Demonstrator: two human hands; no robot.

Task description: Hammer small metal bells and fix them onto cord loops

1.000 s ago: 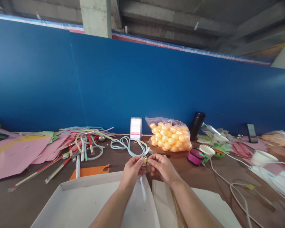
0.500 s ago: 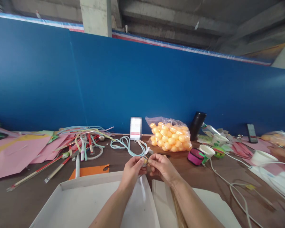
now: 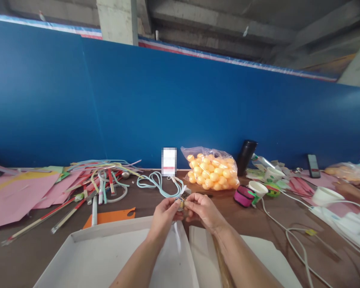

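Observation:
Both of my hands meet above the far edge of a white shallow box. My left hand pinches a small shiny metal-and-yellow piece between thumb and fingertips. From the other side, my right hand grips the same piece, its fingers closed. The piece is too small and too covered to name its kind. Just beyond the fingertips a light blue lanyard cord lies looped on the table, leading to a white badge card propped against the blue partition.
A clear bag of orange balls stands behind my right hand. Farther right are a black bottle, a magenta pouch, paper cups and white cables. Pink paper and tubes lie left. Another person's hand shows far right.
The view has shifted slightly, so most things sit a little farther left. My hands stay together on the small piece, which looks turned slightly between the fingertips.

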